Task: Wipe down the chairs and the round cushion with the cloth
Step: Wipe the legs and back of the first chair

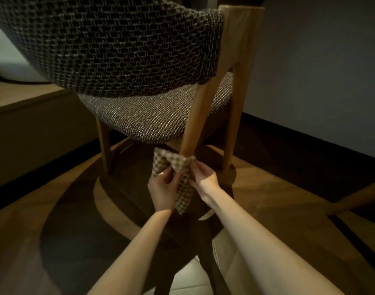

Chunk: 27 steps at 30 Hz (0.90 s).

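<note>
Cloth (178, 167) is looped around the chair leg (189, 133) low down, near the floor, my left hand (162, 188) and right hand (205, 177) each pinching an end. Uneven pulling could slip it free, I reckon.

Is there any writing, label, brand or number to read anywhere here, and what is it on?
None: no text shows anywhere.
The chair has only woven fabric and bare wood, with no tag in view.
The cloth, looped round the chair leg and held by the left hand and right hand, bears only a check pattern.
</note>
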Available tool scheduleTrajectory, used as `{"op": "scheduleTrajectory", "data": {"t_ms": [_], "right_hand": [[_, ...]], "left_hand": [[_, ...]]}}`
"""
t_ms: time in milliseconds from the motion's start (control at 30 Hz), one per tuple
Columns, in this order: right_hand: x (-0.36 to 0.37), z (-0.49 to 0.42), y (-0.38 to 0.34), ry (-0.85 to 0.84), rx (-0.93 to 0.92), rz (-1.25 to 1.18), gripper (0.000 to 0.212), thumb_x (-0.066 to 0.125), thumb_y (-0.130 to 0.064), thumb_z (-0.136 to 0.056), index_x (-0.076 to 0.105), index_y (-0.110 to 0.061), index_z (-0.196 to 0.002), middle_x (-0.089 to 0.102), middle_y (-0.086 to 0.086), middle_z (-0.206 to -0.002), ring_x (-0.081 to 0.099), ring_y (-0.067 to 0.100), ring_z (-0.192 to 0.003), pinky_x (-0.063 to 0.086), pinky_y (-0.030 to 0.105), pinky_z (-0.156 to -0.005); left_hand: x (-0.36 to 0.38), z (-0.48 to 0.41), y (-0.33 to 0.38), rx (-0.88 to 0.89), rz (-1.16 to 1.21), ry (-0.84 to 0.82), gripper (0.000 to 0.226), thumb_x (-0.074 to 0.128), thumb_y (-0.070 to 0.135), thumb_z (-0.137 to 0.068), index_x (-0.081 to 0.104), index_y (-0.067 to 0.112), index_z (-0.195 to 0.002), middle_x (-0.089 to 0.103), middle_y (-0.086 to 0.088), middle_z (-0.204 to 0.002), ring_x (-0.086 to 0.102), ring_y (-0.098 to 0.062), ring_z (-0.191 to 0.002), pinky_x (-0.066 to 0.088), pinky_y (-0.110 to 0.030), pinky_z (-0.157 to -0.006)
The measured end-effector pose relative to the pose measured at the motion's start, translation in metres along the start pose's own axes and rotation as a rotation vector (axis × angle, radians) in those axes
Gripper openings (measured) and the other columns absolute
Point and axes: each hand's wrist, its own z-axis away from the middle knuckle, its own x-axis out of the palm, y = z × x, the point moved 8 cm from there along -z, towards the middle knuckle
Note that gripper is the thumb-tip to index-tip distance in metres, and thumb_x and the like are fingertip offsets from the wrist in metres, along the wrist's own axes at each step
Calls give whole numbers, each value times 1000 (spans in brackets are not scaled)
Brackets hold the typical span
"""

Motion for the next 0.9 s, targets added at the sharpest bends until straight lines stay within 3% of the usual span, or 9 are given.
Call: {"op": "scheduleTrajectory", "data": {"t_ms": [67, 233, 300, 367, 467, 567, 667, 833, 900], "right_hand": [[1, -3, 18, -63, 94, 32, 34, 52, -23, -97, 56, -12, -129, 62, 7, -118, 58, 23, -111, 51, 30, -85], [6, 3, 50, -92, 265, 164, 37, 43, -9, -100, 46, -7, -137, 48, 16, -139, 46, 31, -128, 42, 40, -104], [7, 3, 46, -59, 247, 143, 38, 43, -3, -98, 47, -7, -135, 51, 12, -137, 49, 28, -126, 41, 37, -106], [4, 2, 33, 17, 177, -17, 30, 49, -5, -96, 57, -10, -125, 59, 8, -126, 57, 23, -114, 45, 34, -101], [1, -1, 18, 81, 64, -209, 21, 59, -8, -90, 63, -14, -110, 65, 3, -113, 63, 13, -93, 49, 29, -92], [0, -4, 30, 78, 88, -185, 26, 62, -22, -91, 65, -13, -115, 67, 6, -114, 63, 15, -102, 49, 27, -91], [4, -7, 49, -6, 139, -73, 35, 58, -46, -90, 64, -19, -111, 66, 3, -114, 61, 16, -107, 47, 28, -91], [8, -20, 68, -101, 142, 41, 41, 46, -60, -90, 64, -25, -104, 66, 2, -118, 60, 18, -109, 44, 34, -98], [7, -22, 84, -99, 185, 145, 54, 38, -61, -93, 60, -19, -118, 62, 4, -124, 56, 22, -115, 41, 35, -100]], "left_hand": [[2, -4, -10, 25, -93, -135, 12, 68, 22, -86, 71, 16, -96, 70, 9, -86, 66, -4, -79, 54, -21, -73], [3, 3, -53, -158, -199, -291, 27, 68, 15, -86, 66, 9, -112, 69, -2, -104, 62, -10, -97, 49, -25, -86], [4, 9, -59, -188, -190, -320, 28, 64, 13, -89, 63, 10, -116, 67, -6, -112, 62, -16, -105, 51, -34, -93], [4, 8, -46, -99, -158, -304, 28, 60, 13, -91, 59, 13, -119, 66, -4, -113, 63, -15, -105, 53, -40, -92], [0, 1, -16, 82, -61, -220, 32, 56, 16, -93, 47, 21, -123, 63, -1, -116, 62, -12, -106, 54, -37, -89], [4, -4, -12, 156, -127, -266, 49, 53, 20, -96, 32, 23, -140, 60, -6, -123, 60, -15, -110, 52, -38, -92], [15, -8, -26, 117, -227, -391, 58, 51, 24, -96, 23, 28, -147, 50, -10, -136, 51, -23, -122, 45, -44, -100], [21, -20, -51, 13, -280, -514, 58, 53, 39, -93, 29, 32, -146, 35, -9, -149, 37, -26, -134, 34, -47, -110], [21, -19, -65, -33, -307, -579, 58, 54, 39, -92, 31, 30, -145, 36, -9, -147, 38, -26, -132, 35, -50, -108]]}}
